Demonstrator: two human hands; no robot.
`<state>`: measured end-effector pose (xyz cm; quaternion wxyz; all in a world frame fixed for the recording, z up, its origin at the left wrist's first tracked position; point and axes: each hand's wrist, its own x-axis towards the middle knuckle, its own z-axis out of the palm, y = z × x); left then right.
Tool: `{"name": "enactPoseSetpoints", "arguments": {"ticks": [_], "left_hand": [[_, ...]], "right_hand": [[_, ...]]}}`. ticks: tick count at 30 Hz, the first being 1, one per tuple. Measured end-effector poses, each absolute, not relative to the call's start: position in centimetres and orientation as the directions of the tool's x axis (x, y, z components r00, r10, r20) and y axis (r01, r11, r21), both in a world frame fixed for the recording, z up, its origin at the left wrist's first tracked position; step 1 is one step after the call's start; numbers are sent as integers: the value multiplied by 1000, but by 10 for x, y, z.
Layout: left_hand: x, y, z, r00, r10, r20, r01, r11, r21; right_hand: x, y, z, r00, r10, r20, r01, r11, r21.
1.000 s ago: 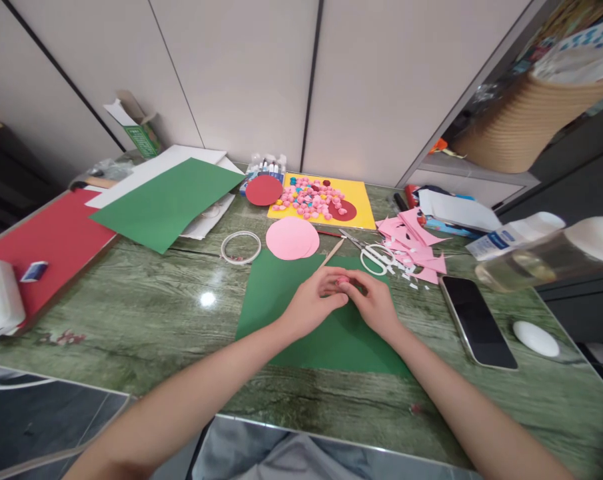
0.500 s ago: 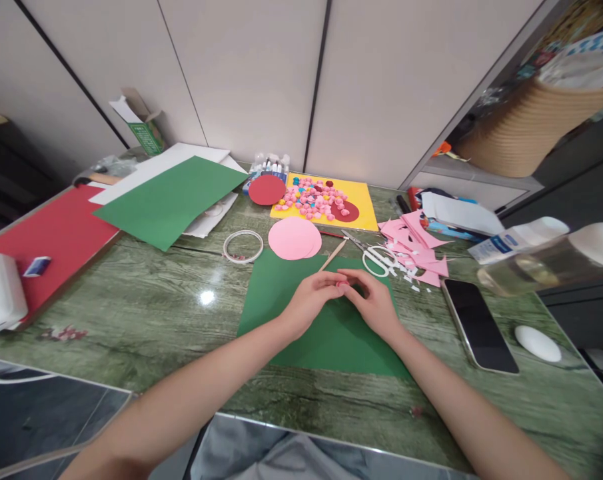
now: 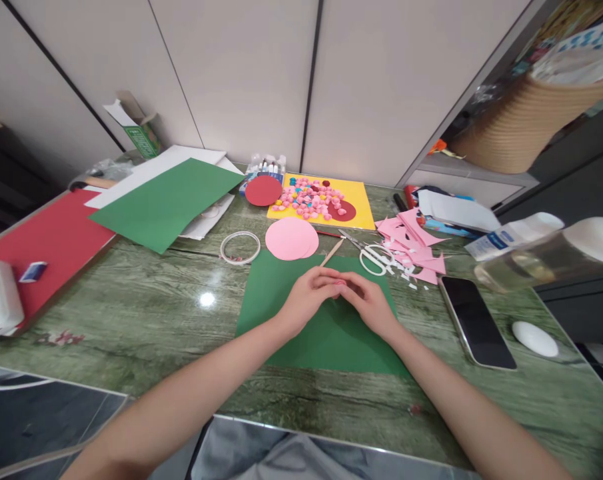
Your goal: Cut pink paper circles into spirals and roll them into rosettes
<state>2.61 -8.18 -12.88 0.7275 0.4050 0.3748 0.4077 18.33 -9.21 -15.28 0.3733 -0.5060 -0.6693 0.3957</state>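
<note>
My left hand [image 3: 308,298] and my right hand [image 3: 368,303] meet above a green paper sheet [image 3: 301,347]. Between their fingertips is a small pink paper piece [image 3: 340,282], mostly covered by the fingers; it looks rolled. Both hands are closed on it. Just beyond them lie a pointed wooden stick [image 3: 332,252] and two overlapping pink paper circles [image 3: 291,238]. White-handled scissors [image 3: 374,259] rest to the right of the stick. Many small pink, blue and yellow rolled paper flowers [image 3: 308,199] are heaped on a yellow sheet [image 3: 364,207] at the back.
Pink paper scraps [image 3: 411,243], a phone [image 3: 476,323], a white oval object [image 3: 535,339] and a clear bottle [image 3: 521,267] are on the right. Leftward are a roll of tape [image 3: 240,235], a green sheet [image 3: 166,203] and red paper [image 3: 56,233]. A red circle [image 3: 264,191] lies at the back.
The fingers have drawn closer together, covering more of the pink paper piece. The whole view has shifted slightly; the things on the table stay in place.
</note>
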Motion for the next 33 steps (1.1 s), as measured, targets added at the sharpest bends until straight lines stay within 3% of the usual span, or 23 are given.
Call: {"name": "enactPoseSetpoints", "arguments": {"ticks": [7, 17, 33], "left_hand": [[25, -82, -124, 415, 882, -222, -211, 331, 920], [26, -84, -121, 436, 875, -209, -277, 351, 894], [27, -83, -128, 407, 894, -187, -237, 301, 924]], "right_hand": [[181, -92, -151, -196, 979, 62, 348, 129, -929], [176, -94, -150, -97, 991, 93, 378, 123, -918], [178, -95, -152, -167, 983, 78, 353, 133, -926]]}}
